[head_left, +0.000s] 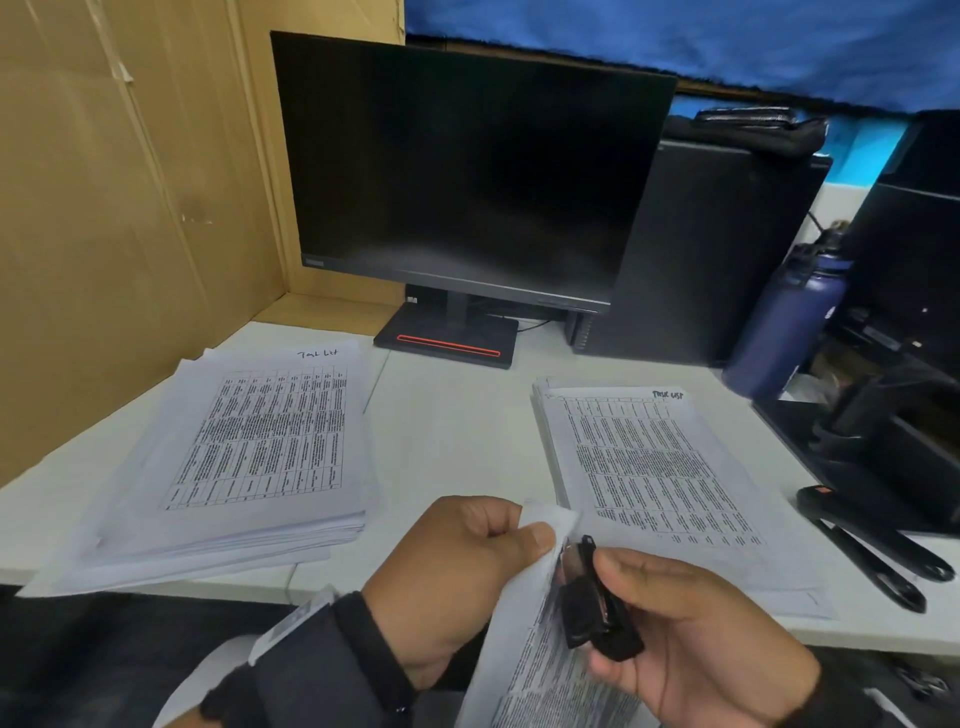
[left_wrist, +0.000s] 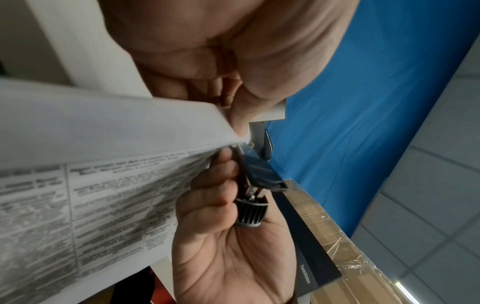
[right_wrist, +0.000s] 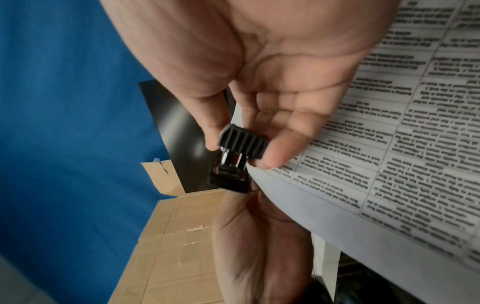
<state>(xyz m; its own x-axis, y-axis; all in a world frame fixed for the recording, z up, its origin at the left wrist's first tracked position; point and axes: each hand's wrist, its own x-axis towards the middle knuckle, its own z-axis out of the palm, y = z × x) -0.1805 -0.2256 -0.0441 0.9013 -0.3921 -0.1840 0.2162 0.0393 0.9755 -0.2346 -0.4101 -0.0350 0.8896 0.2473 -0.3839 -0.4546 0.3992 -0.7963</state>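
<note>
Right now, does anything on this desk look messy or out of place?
The left paper stack is fanned and skewed, its lowest sheets splayed toward the front edge of the desk; the right stack lies squarer.

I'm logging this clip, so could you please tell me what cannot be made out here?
Any staple in the held sheets: all views, hidden by staple remover and left hand.
Their print: all views, blurred or too small.
Long black tool, far right: head view, too blurred to identify.

Both close together: left grip (head_left: 453, 574) fisted, thumb pinching; right grip (head_left: 693, 642) fingertips pinching.
</note>
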